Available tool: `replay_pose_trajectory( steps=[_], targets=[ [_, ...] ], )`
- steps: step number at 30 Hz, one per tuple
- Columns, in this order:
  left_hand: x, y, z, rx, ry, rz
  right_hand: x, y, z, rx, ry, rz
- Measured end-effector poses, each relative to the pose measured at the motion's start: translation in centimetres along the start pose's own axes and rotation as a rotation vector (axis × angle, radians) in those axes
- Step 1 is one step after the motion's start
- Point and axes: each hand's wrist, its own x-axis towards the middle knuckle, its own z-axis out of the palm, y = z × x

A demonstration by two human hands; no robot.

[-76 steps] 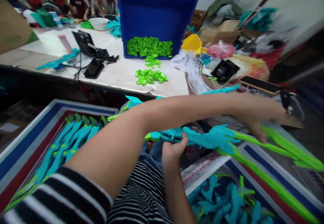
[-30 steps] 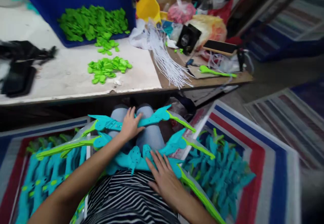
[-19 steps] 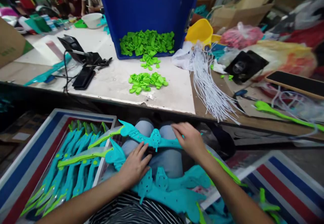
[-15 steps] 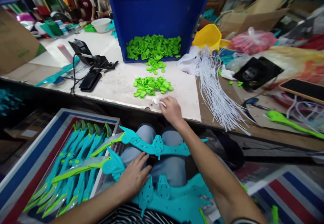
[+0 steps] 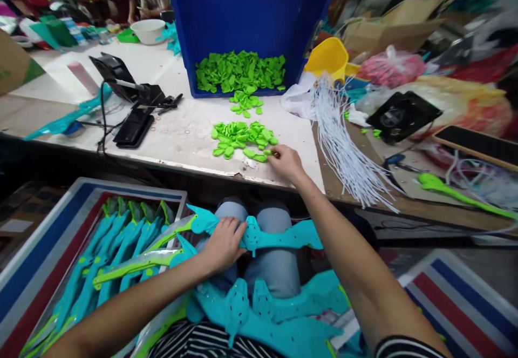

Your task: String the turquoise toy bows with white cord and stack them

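My left hand (image 5: 224, 243) lies over the farther turquoise bow-shaped plastic part (image 5: 283, 238) across my knees, fingers over its top and thumb along its near edge. Green arms stick out from its left end. Nearer me, more turquoise parts (image 5: 279, 320) rest on my lap. On the table edge, my right hand (image 5: 286, 163) pinches at a small green plastic piece (image 5: 267, 153), which the fingertips partly hide. A couple of like pieces (image 5: 253, 155) lie just left of those fingertips, in front of a loose pile of green pieces (image 5: 238, 135).
A tilted blue bin (image 5: 259, 12) holds many more green pieces. White ties (image 5: 343, 142) hang over the table edge at right. A phone stand (image 5: 133, 126) with a cable stands left. Finished-looking turquoise-and-green parts (image 5: 101, 261) fill a striped crate (image 5: 44, 228). People sit at the back.
My left hand has moved up from between the turquoise parts onto the farther one. My right hand has shifted slightly right and up, and green pieces now lie by its fingertips.
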Motion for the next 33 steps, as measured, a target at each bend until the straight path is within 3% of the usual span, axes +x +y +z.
replay_pose_trajectory(
  steps=[3,7,9,14,17,19,22,25,27,30,33],
  targets=[
    [2.3,0.0,0.4,0.026,-0.123,0.044,-1.0,1.9,-2.3,-0.082,-0.011,0.045],
    [3.3,-0.2,0.5,0.058,-0.131,0.058,-2.0,3.7,-4.7,-0.074,-0.322,0.011],
    [3.6,-0.2,0.2,0.059,-0.156,0.034,-2.3,4.1,-5.4,-0.120,-0.391,0.014],
    [4.0,-0.1,0.0,0.025,-0.210,-0.032,-3.4,3.8,-5.1,-0.299,-0.189,0.070],
    [4.2,0.0,0.3,0.018,-0.148,-0.051,-4.3,3.6,-4.3,-0.309,-0.100,-0.042],
    [4.4,0.1,0.5,0.021,-0.116,-0.075,-4.9,3.3,-3.6,-0.325,-0.109,-0.114],
    [4.6,0.3,0.4,0.026,-0.102,-0.093,-5.8,2.7,-2.9,-0.377,-0.082,-0.105],
    [4.2,0.4,0.4,0.069,-0.065,-0.020,-6.4,2.4,-2.6,-0.359,-0.043,-0.097],
    [3.8,0.2,0.4,0.103,-0.045,0.052,-6.4,2.8,-2.8,-0.278,-0.026,-0.170],
    [3.6,-0.7,0.0,0.089,-0.116,0.141,-6.0,4.0,-3.2,-0.126,-0.096,-0.312],
    [4.7,-2.0,-1.7,-0.009,-0.204,0.207,-5.5,4.7,-3.4,-0.064,-0.197,-0.334]
  ],
)
